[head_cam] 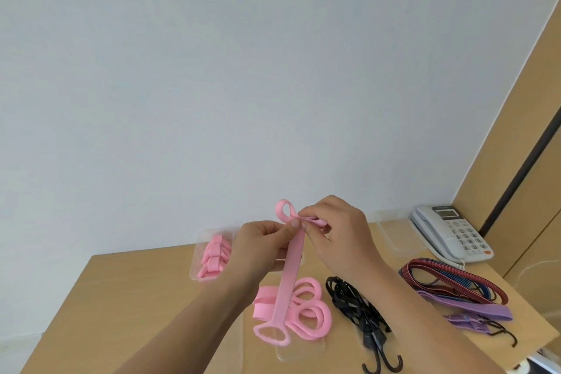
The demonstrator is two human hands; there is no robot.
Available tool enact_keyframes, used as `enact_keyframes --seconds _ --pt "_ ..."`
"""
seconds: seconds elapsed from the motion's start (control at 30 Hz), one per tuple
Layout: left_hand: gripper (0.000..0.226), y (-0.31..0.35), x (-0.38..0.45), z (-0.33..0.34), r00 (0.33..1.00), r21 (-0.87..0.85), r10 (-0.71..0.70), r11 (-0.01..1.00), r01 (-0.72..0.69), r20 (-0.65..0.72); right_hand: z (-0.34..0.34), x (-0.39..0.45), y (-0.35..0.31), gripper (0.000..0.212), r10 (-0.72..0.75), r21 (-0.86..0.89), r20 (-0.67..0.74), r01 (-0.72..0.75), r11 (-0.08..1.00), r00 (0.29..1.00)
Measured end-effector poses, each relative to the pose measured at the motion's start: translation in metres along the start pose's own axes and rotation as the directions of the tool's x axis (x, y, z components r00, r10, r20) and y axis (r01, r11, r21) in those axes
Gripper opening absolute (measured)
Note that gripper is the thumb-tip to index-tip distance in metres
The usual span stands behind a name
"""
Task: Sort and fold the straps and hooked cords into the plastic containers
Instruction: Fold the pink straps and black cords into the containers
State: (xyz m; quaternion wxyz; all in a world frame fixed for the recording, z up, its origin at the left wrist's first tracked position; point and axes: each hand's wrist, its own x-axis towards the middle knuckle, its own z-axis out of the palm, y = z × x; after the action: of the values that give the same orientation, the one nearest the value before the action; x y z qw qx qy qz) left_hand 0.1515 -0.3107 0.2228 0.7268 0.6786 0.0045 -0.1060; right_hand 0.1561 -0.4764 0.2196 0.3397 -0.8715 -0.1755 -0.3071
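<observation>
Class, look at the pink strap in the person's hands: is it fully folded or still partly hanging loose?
Partly loose. The pink strap has one small fold pinched at its top; the rest hangs straight down.

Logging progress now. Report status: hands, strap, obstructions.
Both hands, left and right, pinch the pink strap mid-fold above the table. Folded pink straps already in container. Nothing in the way.
</observation>
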Motion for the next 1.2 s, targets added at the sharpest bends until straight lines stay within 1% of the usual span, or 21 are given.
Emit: enact_keyframes --seconds 0.13,0.2,0.33,0.43,0.57,0.7,0.77,0.8,0.87,0.93,1.03,1.07,1.13,1.17,1.2 --pt "0.031 0.001 -0.002 0.001 1.0 -0.093 -0.026 0.995 0.027 0.008 0.005 0.001 -0.007 0.012 -0.044 -0.057 -0.088 0.039 0.998 0.995" --pt "0.028 0.0 -0.004 0.003 1.0 -0.141 -0.026 0.99 0.027 0.01 0.007 0.0 -0.009 0.012 -0.053 -0.077 -0.106 0.044 0.996 0.993" --pt "0.02 -0.003 -0.005 0.005 1.0 -0.203 0.011 0.979 -0.008 0.016 0.011 -0.005 -0.01 0.016 -0.081 -0.13 -0.103 0.067 0.989 0.991" --pt "0.018 -0.005 -0.005 0.004 0.999 -0.208 0.043 0.977 -0.038 0.019 0.012 -0.007 -0.008 0.017 -0.094 -0.094 -0.093 0.085 0.992 0.991" --pt "0.019 -0.009 -0.002 0.003 0.996 -0.168 0.084 0.983 -0.078 0.031 0.008 -0.007 -0.009 0.016 -0.07 -0.044 -0.033 0.069 0.997 0.997" --pt "0.019 -0.01 0.0 0.004 0.996 -0.145 0.089 0.986 -0.086 0.015 0.001 -0.005 -0.018 0.025 0.042 0.149 0.008 -0.043 0.988 0.999" --pt "0.019 -0.01 -0.002 0.004 0.996 -0.127 0.088 0.988 -0.086 0.009 -0.003 -0.004 -0.021 0.028 0.148 0.219 0.035 -0.152 0.964 0.988" --pt "0.018 -0.01 -0.003 0.004 0.996 -0.121 0.087 0.989 -0.085 0.006 -0.004 -0.003 -0.022 0.028 0.225 0.248 0.053 -0.231 0.941 0.973" --pt "0.017 -0.01 -0.004 0.005 0.996 -0.115 0.086 0.99 -0.085 0.006 -0.006 -0.001 -0.023 0.024 0.381 0.309 0.107 -0.395 0.865 0.918" --pt "0.016 -0.008 -0.005 0.005 0.996 -0.104 0.092 0.99 -0.092 -0.002 -0.008 0.002 -0.024 0.019 0.474 0.369 0.167 -0.501 0.783 0.864" --pt "0.017 -0.007 -0.005 0.003 0.993 -0.07 0.115 0.991 -0.114 0.005 -0.009 0.006 -0.026 0.01 0.52 0.44 0.229 -0.564 0.699 0.823" --pt "0.017 -0.007 -0.005 0.002 0.994 -0.071 0.113 0.991 -0.112 0.01 -0.009 0.008 -0.026 0.012 0.524 0.451 0.245 -0.574 0.683 0.816" --pt "0.016 -0.007 -0.005 0.0 0.995 -0.076 0.097 0.992 -0.096 0.01 -0.007 0.009 -0.025 0.025 0.534 0.431 0.271 -0.597 0.677 0.801" --pt "0.016 -0.008 -0.005 -0.001 0.996 -0.075 0.088 0.993 -0.087 0.009 -0.006 0.01 -0.025 0.026 0.535 0.407 0.281 -0.603 0.686 0.797" --pt "0.016 -0.009 -0.005 -0.002 0.997 -0.076 0.079 0.994 -0.078 0.008 -0.005 0.01 -0.025 0.022 0.531 0.386 0.289 -0.604 0.697 0.797"
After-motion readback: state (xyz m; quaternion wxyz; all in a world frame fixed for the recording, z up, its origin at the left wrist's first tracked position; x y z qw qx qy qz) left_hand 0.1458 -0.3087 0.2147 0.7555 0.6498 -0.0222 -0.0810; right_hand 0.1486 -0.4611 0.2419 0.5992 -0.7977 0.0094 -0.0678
